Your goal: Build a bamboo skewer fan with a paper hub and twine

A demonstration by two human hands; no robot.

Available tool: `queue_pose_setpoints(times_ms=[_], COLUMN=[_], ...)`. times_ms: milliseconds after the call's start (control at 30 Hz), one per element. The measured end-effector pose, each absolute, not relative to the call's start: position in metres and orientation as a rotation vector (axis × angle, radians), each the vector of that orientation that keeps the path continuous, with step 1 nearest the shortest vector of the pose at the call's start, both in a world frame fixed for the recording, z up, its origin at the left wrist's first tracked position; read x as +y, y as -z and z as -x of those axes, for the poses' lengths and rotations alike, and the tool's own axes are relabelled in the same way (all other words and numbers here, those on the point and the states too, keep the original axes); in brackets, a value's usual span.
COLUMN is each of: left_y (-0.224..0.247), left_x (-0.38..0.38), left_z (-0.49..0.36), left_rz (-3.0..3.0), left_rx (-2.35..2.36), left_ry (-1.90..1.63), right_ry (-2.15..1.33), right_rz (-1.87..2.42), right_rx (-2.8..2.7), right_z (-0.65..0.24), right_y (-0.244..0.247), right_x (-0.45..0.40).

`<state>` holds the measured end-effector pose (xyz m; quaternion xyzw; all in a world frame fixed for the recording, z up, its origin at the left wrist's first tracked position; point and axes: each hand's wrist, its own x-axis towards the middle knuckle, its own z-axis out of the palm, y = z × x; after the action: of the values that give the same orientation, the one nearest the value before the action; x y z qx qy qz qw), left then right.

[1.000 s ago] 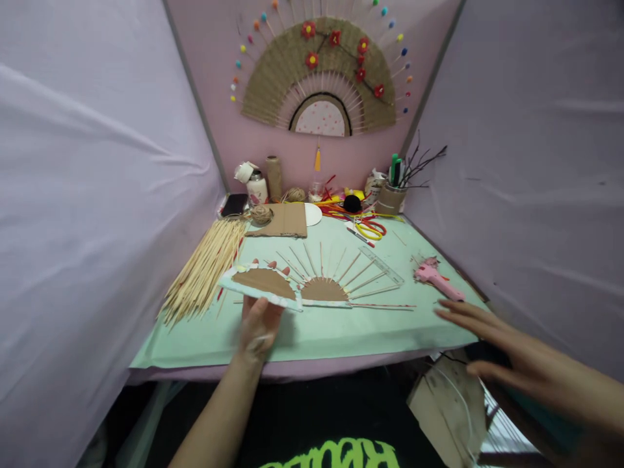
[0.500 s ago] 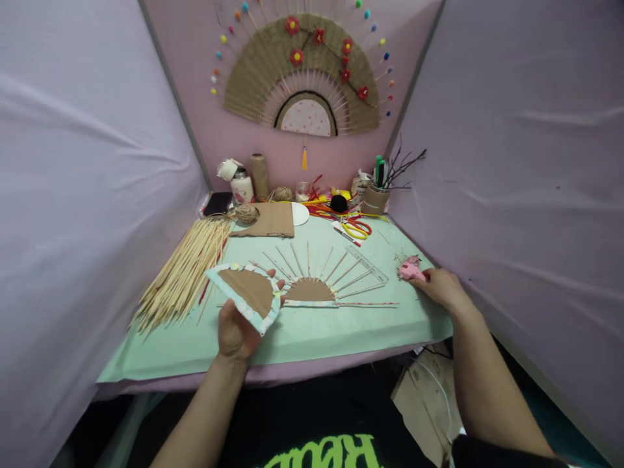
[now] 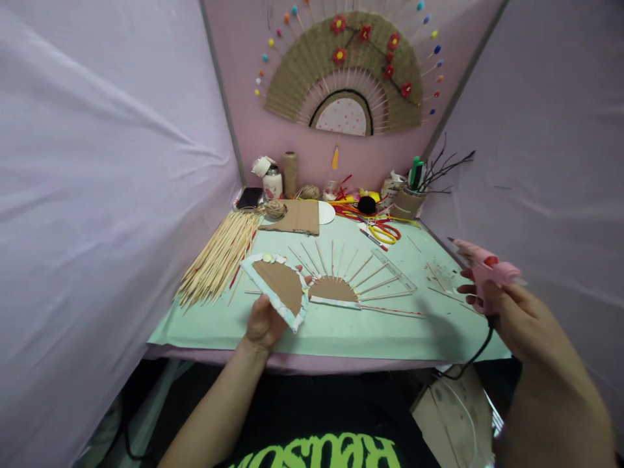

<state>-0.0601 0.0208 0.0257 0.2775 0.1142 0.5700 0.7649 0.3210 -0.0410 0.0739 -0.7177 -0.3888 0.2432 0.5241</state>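
Note:
My left hand [image 3: 267, 323] grips a half-round piece of cardboard [image 3: 279, 284], its brown side up and its rim wrapped in pale blue-white patterned material. Fingertips curl round its far edge. Raised at the right is my right hand [image 3: 509, 312], closed round a pink glue gun [image 3: 487, 263] with its dark nozzle pointing left and a black cord hanging below. Between the hands, on the table, lies a second cardboard half-round [image 3: 334, 290], with thin sticks fanning out from its curved edge.
A heap of thin wooden sticks [image 3: 219, 260] covers the table's left. Behind lie a cardboard sheet [image 3: 299, 218], twine balls, yellow-handled scissors [image 3: 383, 234] and a clear ruler [image 3: 394, 270]. A pen pot [image 3: 407, 203] with twigs stands at back right; a decorated fan [image 3: 341, 71] hangs on the wall.
My right hand has lifted the pink glue gun off the right side of the table. My left hand keeps hold of the half-round cardboard. The camera view has turned left.

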Motion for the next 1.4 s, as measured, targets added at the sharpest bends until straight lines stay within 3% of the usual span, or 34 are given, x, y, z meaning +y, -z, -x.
queue_pose_setpoints(times_ms=[200, 467, 967, 1400], left_y=[-0.026, -0.029, -0.024, -0.025], left_x=[0.017, 0.017, 0.02, 0.019], left_z=[0.07, 0.077, 0.077, 0.077], left_rz=[-0.573, -0.499, -0.465, -0.451], left_rx=[0.294, 0.364, 0.364, 0.394], left_ry=[-1.354, -1.443, -1.484, -1.508], right_ry=[-0.88, -1.207, -1.198, -0.929], right_rz=[1.356, 1.401, 1.548, 1.579], right_rx=[-0.701, -1.15, -1.719, -1.903], right_z=[-0.261, -0.21, -0.172, -0.165], right_y=[-0.079, -0.062, -0.062, -0.058], right_x=[-0.032, -0.024, -0.005, 0.006])
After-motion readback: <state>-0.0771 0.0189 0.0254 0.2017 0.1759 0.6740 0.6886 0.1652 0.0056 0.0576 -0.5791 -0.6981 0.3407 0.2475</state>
